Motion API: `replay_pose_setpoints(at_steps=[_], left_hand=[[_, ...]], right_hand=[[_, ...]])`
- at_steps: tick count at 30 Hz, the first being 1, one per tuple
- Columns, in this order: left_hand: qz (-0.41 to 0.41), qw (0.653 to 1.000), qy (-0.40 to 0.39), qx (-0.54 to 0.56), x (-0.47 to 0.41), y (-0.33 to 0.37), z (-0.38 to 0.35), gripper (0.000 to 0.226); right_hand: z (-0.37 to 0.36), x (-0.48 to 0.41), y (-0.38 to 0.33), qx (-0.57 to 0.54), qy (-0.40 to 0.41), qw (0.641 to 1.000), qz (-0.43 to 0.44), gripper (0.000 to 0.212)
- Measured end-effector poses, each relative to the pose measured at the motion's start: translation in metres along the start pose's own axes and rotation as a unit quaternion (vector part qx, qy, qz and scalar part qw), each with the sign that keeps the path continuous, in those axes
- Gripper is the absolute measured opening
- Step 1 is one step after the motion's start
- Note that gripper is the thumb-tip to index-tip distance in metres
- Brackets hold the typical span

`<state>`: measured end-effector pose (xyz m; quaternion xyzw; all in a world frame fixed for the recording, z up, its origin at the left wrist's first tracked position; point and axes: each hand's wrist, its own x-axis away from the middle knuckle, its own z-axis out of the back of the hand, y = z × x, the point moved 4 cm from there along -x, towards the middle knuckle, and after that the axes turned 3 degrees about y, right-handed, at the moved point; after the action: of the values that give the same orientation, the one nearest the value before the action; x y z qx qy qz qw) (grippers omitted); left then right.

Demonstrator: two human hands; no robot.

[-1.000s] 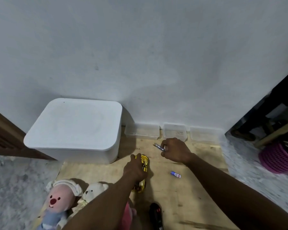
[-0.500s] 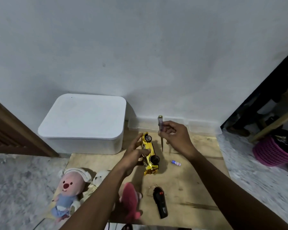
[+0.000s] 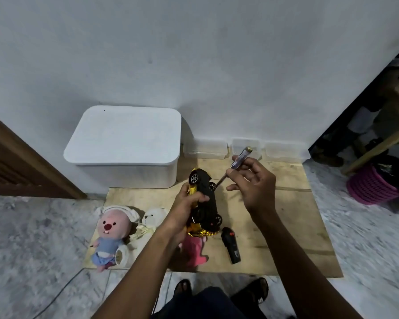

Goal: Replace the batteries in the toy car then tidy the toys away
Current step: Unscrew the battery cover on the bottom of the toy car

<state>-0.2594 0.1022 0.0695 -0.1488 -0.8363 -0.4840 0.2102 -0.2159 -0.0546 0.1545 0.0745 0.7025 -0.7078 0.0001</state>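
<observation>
My left hand [image 3: 186,207] grips the gold toy car [image 3: 204,199], lifted above the board and turned so its black underside faces me. My right hand [image 3: 253,183] holds a screwdriver [image 3: 236,163] with a clear handle; its tip points down-left at the car's underside near the front wheels. A black remote control [image 3: 230,245] lies on the wooden board [image 3: 286,226] just below the car. The battery seen earlier is hidden behind my right hand.
A large white lidded box [image 3: 127,143] stands against the wall at the left. Three small clear containers [image 3: 245,147] line the wall behind the board. A pink plush [image 3: 112,233], a white bear [image 3: 152,218] and a pink toy [image 3: 194,249] lie at the board's left. A pink basket [image 3: 370,185] sits far right.
My left hand has lifted the car off the board and rolled it underside up. My right hand has picked up the screwdriver and brought its tip to the car.
</observation>
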Motion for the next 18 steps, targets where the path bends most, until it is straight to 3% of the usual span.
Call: replay_pose_setpoints(at_steps=[7,11,15,18], left_hand=[[-0.010,1.000,-0.007,0.028,0.016,-0.006,0.005,0.059],[-0.067,0.995,0.061,-0.036,0.024,-0.001,0.009,0.056],[-0.157,0.977,0.050,-0.135,0.035,0.006,0.008,0.072],[-0.194,0.962,0.033,-0.191,0.038,0.010,0.006,0.059]], right_hand=[[-0.003,0.012,0.000,0.059,0.000,0.998,0.014,0.024],[-0.001,0.016,-0.006,0.057,0.009,0.998,0.011,0.023],[0.002,0.023,-0.008,0.022,0.015,1.000,0.012,0.022],[0.000,0.025,-0.009,0.018,0.010,1.000,0.016,0.021]])
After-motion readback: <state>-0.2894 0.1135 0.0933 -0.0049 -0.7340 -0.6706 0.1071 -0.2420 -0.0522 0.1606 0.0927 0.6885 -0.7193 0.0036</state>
